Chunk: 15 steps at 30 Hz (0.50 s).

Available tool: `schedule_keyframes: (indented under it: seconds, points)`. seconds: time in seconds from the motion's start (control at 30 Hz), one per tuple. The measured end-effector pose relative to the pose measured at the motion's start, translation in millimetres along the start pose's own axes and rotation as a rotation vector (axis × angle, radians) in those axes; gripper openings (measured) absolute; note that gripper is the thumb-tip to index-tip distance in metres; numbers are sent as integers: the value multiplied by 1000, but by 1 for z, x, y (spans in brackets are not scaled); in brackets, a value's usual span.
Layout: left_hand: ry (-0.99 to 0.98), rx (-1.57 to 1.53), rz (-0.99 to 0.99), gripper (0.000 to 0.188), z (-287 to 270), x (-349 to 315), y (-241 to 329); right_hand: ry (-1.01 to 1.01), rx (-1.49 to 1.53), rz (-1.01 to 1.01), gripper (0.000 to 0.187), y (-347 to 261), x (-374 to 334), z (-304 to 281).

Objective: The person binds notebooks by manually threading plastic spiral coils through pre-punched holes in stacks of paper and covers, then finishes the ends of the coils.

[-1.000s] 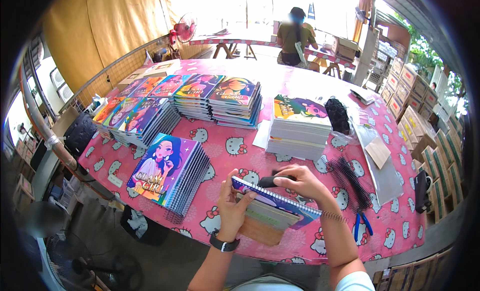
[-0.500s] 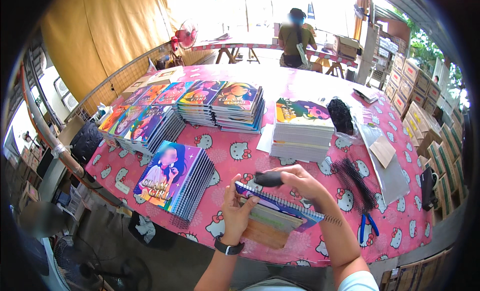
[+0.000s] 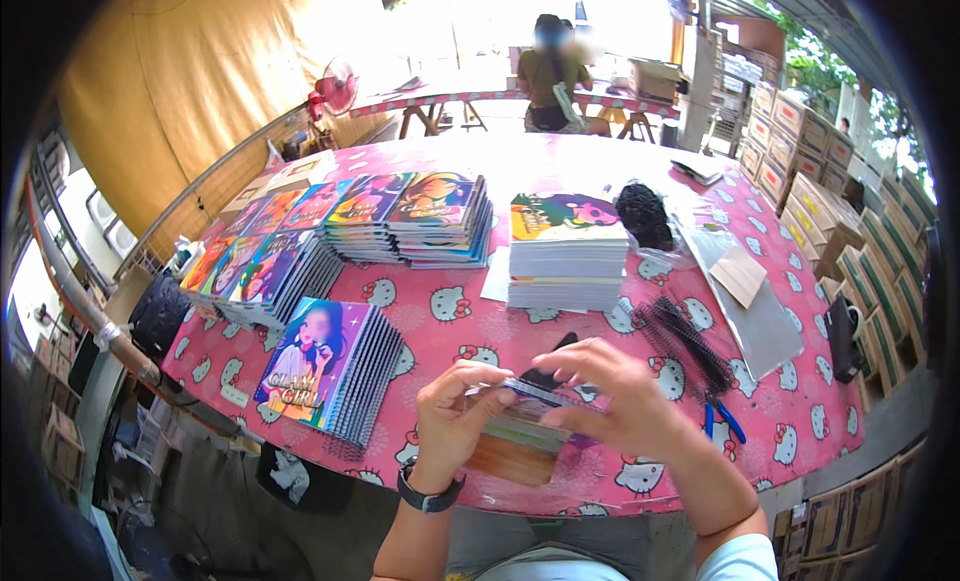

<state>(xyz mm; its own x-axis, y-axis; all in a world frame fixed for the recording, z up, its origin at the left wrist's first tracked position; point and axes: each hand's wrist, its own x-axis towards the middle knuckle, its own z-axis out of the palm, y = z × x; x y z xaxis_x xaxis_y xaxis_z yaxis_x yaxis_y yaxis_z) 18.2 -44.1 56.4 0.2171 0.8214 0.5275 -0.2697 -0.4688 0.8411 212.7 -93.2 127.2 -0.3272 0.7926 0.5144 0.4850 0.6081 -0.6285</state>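
My left hand, with a dark-strapped watch on its wrist, pinches the left end of a thin spiral notebook between thumb and fingers. The notebook tilts over a wooden block at the table's near edge. My right hand, slightly blurred, is at the notebook's bound edge, its thumb and fingers spread apart on either side. Just behind the notebook, beside my right fingertips, shows a dark narrow object, partly hidden; its kind is unclear. Left of my hands stands a stack of spiral notebooks with illustrated covers.
More notebook stacks stand farther left. A tall pile of books is ahead, beside a black bundle. Loose black coils and blue-handled pliers lie right. A person sits at a far table.
My right hand has come off the dark object and spread around the notebook's bound edge. The notebook has turned and shifted slightly left. The whole view has swung a little.
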Motion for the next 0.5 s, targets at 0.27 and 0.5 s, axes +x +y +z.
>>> schedule_keyframes:
  seconds: [0.27,0.5]
  points:
    - [-84,100,161,18,29,-5,24,139,-96,-21,29,-19,-21,6]
    - [-47,200,204,33,28,-11,21,212,-174,-98,21,-21,-17,13]
